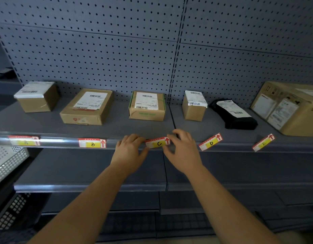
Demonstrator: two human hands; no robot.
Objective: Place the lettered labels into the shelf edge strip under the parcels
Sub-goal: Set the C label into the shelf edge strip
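Left hand (130,148): it pinches the left end of the C label (157,142), fingers curled on top and the thumb below.
Right hand (183,150): it holds the right end of the C label, fingers curled over the top and the thumb under it.
C label: it is between the two hands at the front of the shelf (117,127), a little tilted, with a yellow field and a red arrow. I cannot tell whether it already sits in the strip.
Edge strip (60,140): it runs along the shelf front, to the left of the C label, and is shiny.
B label (92,143): left of the C label, flat inside the strip.
A label (24,140): far left of the C label, also inside the strip.
D label (210,142): right of the C label, lying slanted on the shelf front.
E label (263,142): further right of the C label, also slanted.
Green-taped parcel (146,106): straight behind the C label, on the shelf.
Other parcels: three brown boxes (86,107) behind and left or right of the C label, a black bag (234,115) and a big carton (289,106) far right.
Wire basket (6,161): far left of the C label, lower.
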